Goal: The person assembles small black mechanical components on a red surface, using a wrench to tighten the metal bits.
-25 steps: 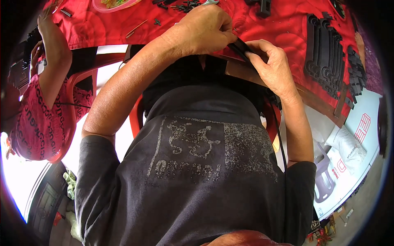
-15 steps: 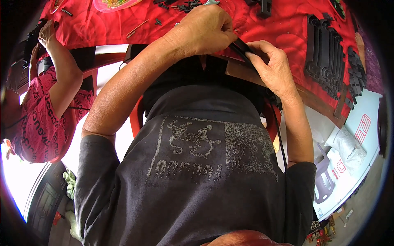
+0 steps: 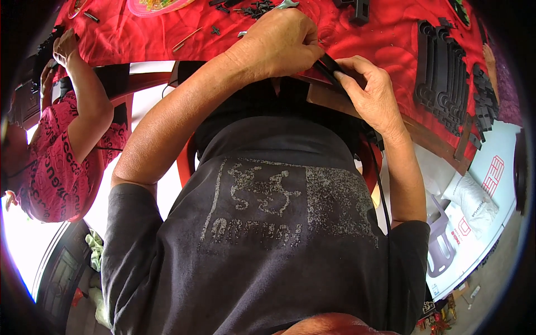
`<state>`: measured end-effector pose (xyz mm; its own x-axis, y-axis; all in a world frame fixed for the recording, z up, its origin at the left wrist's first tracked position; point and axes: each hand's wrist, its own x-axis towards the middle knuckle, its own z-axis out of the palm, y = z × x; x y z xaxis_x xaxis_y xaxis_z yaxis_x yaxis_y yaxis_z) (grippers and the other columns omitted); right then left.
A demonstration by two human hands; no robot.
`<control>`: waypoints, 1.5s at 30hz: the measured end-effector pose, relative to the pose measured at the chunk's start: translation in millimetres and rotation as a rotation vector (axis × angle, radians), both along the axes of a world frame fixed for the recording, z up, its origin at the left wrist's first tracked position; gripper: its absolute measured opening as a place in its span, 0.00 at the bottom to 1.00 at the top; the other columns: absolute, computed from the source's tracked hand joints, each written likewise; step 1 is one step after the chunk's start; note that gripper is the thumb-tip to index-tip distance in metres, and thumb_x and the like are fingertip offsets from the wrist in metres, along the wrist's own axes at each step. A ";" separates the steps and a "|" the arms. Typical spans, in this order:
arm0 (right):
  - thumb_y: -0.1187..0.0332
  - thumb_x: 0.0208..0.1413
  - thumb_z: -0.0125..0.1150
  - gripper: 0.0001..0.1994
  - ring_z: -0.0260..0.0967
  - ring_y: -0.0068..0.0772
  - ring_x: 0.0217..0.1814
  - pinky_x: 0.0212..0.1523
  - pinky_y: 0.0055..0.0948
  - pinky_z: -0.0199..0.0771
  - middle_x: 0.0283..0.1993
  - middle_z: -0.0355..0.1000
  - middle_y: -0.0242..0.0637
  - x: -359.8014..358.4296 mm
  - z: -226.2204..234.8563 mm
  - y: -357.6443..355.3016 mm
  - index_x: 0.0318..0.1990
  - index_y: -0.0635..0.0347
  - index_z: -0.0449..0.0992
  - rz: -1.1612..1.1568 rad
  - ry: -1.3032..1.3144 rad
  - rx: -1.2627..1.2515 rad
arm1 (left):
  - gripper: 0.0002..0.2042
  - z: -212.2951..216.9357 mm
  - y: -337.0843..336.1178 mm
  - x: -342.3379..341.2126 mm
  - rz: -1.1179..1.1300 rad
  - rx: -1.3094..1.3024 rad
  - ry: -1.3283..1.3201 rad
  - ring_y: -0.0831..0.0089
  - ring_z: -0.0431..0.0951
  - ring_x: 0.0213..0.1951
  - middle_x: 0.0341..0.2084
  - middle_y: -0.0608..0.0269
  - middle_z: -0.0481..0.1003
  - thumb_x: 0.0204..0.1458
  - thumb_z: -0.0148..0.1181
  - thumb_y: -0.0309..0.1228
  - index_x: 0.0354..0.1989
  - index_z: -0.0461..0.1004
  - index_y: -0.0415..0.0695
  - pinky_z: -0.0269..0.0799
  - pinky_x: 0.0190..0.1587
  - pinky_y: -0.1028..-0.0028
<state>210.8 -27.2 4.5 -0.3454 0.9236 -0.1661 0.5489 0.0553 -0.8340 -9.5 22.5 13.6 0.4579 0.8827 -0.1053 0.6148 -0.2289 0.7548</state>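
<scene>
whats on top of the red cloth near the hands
On the red cloth: small black parts beyond the left hand, stacked black pieces beside the right hand. Whatever lies under the hands is covered.

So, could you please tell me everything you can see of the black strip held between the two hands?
The black strip is a narrow, dark piece that looks like plastic or rubber. It lies slanted at the near edge of the red-covered table. The left hand pinches its upper end, the right hand its lower end. Most of it is hidden by fingers.

The left hand (image 3: 277, 44) hides most of the black strip (image 3: 329, 68) it pinches.
</scene>
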 end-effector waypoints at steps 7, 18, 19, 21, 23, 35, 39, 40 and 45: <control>0.75 0.58 0.59 0.10 0.75 0.28 0.46 0.51 0.26 0.71 0.41 0.78 0.40 -0.7 -0.2 0.3 0.46 0.70 0.79 -0.003 0.008 0.017 | 0.09 1.0 -2.7 2.1 0.029 0.020 0.003 0.59 0.80 0.24 0.16 0.51 0.76 0.45 0.61 0.33 0.21 0.78 0.39 0.76 0.32 0.62; 0.74 0.55 0.62 0.10 0.80 0.34 0.42 0.45 0.30 0.77 0.39 0.80 0.45 -1.3 -0.4 0.1 0.43 0.68 0.81 -0.012 0.009 0.081 | 0.08 1.5 -4.7 0.7 0.033 0.009 -0.007 0.60 0.80 0.22 0.16 0.53 0.76 0.45 0.62 0.32 0.21 0.78 0.40 0.76 0.31 0.63; 0.74 0.56 0.62 0.10 0.80 0.34 0.42 0.45 0.30 0.77 0.39 0.80 0.45 -2.0 0.0 -0.1 0.43 0.68 0.81 -0.022 0.018 0.060 | 0.08 2.5 -4.5 0.1 0.030 -0.020 -0.002 0.60 0.80 0.22 0.16 0.53 0.76 0.45 0.62 0.32 0.21 0.78 0.40 0.77 0.31 0.63; 0.74 0.56 0.62 0.10 0.80 0.33 0.42 0.45 0.30 0.77 0.39 0.80 0.45 -3.0 -0.5 -0.5 0.43 0.68 0.81 -0.022 0.022 0.060 | 0.08 2.1 -4.5 -1.8 0.029 -0.017 -0.010 0.61 0.80 0.22 0.16 0.53 0.77 0.46 0.62 0.32 0.22 0.78 0.40 0.77 0.31 0.63; 0.74 0.56 0.62 0.10 0.80 0.33 0.42 0.45 0.30 0.77 0.39 0.80 0.45 -3.1 -0.8 -0.5 0.43 0.68 0.81 -0.022 0.026 0.061 | 0.08 3.3 -5.0 -2.0 0.030 -0.014 -0.019 0.61 0.81 0.22 0.16 0.54 0.77 0.46 0.62 0.32 0.22 0.79 0.40 0.78 0.31 0.63; 0.73 0.56 0.62 0.10 0.80 0.33 0.42 0.45 0.30 0.77 0.38 0.80 0.45 -2.3 -3.0 1.4 0.44 0.67 0.81 -0.029 0.015 0.068 | 0.08 1.5 -5.9 -3.5 0.042 -0.038 -0.045 0.63 0.81 0.22 0.16 0.54 0.78 0.47 0.61 0.31 0.24 0.80 0.39 0.79 0.30 0.65; 0.73 0.56 0.63 0.10 0.79 0.33 0.42 0.44 0.31 0.77 0.39 0.80 0.46 -3.1 -4.4 3.1 0.44 0.66 0.81 -0.038 0.014 0.046 | 0.08 1.1 -5.4 -4.9 0.048 -0.005 -0.036 0.61 0.82 0.24 0.17 0.54 0.78 0.47 0.62 0.31 0.24 0.80 0.40 0.78 0.31 0.64; 0.72 0.56 0.63 0.10 0.79 0.33 0.41 0.44 0.31 0.77 0.39 0.80 0.46 -3.6 -4.5 3.3 0.44 0.66 0.81 -0.036 0.020 0.034 | 0.08 0.8 -5.0 -5.0 0.048 0.003 -0.018 0.61 0.82 0.25 0.17 0.53 0.78 0.47 0.62 0.31 0.24 0.80 0.40 0.78 0.32 0.63; 0.72 0.56 0.63 0.10 0.79 0.34 0.40 0.43 0.31 0.76 0.39 0.80 0.46 -4.6 -3.6 3.0 0.44 0.66 0.81 -0.040 0.001 0.068 | 0.09 3.5 -5.3 -2.3 0.075 -0.057 0.009 0.59 0.81 0.25 0.18 0.53 0.78 0.46 0.63 0.33 0.24 0.80 0.40 0.77 0.33 0.62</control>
<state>206.2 -24.2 0.9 -0.3086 0.9457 -0.1022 0.5506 0.0900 -0.8299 -11.8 17.1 17.0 0.3896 0.9069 -0.1605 0.6355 -0.1385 0.7596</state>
